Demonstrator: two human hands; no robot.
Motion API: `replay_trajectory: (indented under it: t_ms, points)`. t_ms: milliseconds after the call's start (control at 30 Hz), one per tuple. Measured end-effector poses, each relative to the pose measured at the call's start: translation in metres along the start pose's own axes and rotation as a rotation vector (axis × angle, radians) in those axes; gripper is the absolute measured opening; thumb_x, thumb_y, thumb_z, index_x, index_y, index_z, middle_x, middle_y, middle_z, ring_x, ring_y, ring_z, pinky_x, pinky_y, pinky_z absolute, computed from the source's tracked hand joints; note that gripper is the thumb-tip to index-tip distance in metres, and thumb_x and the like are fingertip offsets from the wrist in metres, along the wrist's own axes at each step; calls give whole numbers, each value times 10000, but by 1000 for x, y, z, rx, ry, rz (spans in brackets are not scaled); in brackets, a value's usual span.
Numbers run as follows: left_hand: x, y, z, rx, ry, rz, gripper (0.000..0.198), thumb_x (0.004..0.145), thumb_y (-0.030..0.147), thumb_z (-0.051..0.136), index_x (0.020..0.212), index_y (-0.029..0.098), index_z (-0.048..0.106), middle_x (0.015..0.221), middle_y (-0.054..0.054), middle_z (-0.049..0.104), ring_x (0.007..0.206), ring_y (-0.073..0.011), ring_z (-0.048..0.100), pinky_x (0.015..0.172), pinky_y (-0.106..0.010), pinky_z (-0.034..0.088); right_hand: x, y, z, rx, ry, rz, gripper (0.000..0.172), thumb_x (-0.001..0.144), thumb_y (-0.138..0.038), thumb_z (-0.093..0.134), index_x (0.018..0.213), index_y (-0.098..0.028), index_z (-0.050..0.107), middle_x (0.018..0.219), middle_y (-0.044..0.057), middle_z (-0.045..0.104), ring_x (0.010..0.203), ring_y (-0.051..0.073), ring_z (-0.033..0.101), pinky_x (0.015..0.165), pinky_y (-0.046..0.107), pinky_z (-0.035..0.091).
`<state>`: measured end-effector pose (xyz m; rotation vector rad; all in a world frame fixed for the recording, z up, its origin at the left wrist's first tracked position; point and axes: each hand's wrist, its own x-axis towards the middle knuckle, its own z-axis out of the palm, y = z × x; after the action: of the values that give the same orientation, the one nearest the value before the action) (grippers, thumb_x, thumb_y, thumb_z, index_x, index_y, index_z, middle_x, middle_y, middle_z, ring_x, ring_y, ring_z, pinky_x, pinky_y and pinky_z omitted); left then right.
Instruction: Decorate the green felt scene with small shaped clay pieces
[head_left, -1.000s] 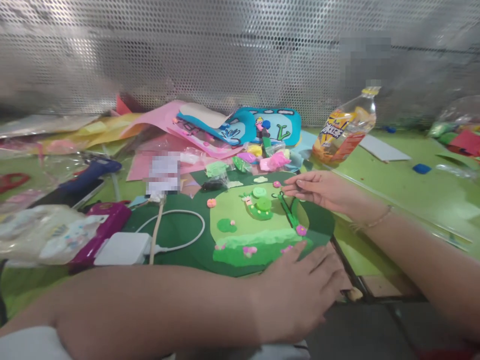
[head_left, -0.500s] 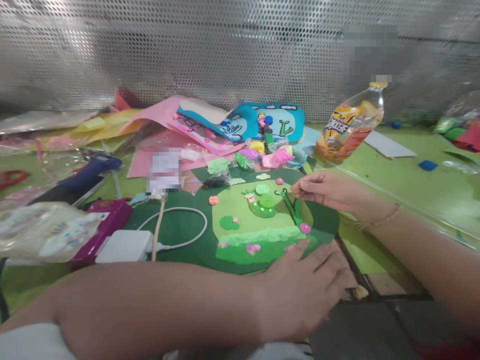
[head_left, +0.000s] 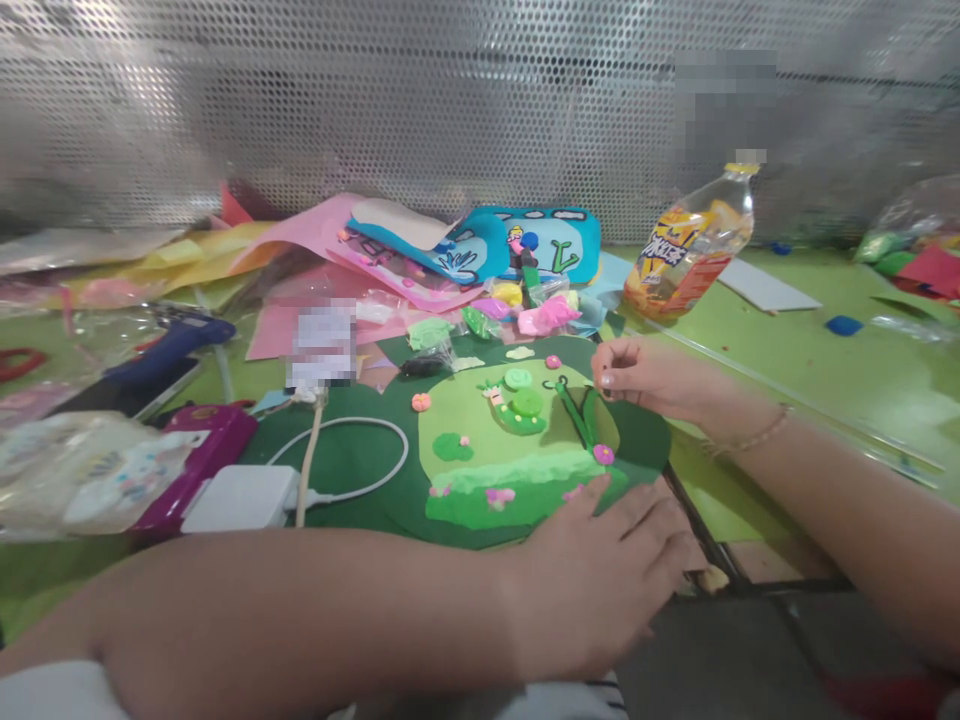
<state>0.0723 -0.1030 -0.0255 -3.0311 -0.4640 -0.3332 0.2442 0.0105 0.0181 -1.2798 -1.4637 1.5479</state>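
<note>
My right hand point(head_left: 637, 375) has thumb and fingertips pinched at the right side of a clay picture. Between them is what looks like a thin black strand of clay point(head_left: 591, 388), largely hidden. My left hand point(head_left: 607, 580) lies flat with fingers apart over the lower right edge of the dark green card point(head_left: 645, 440). On the card's light green panel point(head_left: 457, 400) sits a clay snail point(head_left: 525, 410) in greens. Right of it stand green clay stems and leaves point(head_left: 581, 420) with black curls and a purple flower point(head_left: 604, 455). A green clay grass strip point(head_left: 480, 505) crosses the bottom.
Small bags of coloured clay point(head_left: 551, 315) lie behind the card, before a blue clay picture point(head_left: 574, 245). A drink bottle point(head_left: 686, 250) leans at the back right. A white charger point(head_left: 240, 498) with a cable and a blue glue gun point(head_left: 176, 340) are at left.
The view has shifted slightly, moving the scene a little left. My right fingertips have changed their pinch a little beside the stems. My left hand stays flat on the card.
</note>
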Motion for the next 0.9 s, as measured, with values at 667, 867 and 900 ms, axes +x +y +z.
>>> replay_trajectory:
  t_ms: [667,867,900]
  points:
    - [-1,1,1,25,7,5,540,877,346,355,1356,97,337,1434,-102,324,1337,-264,215,1032,-452,245,1,2,-4,161,-49,36,298,482,-306,837,579,-171,591,512,-49,565,484,47,538,492,155,473]
    - [-1,2,0,40,16,5,524,882,336,354,1353,108,347,1428,-98,331,1336,-263,221,1037,-452,237,4,6,-8,133,-65,66,208,597,-280,784,700,-171,640,606,-24,623,519,48,573,417,103,462]
    - [-1,1,0,39,19,7,523,883,335,353,1353,105,347,1425,-99,334,1335,-264,222,1031,-453,245,5,7,-8,131,-51,72,171,633,-256,762,732,-172,651,657,-15,646,562,50,599,436,90,475]
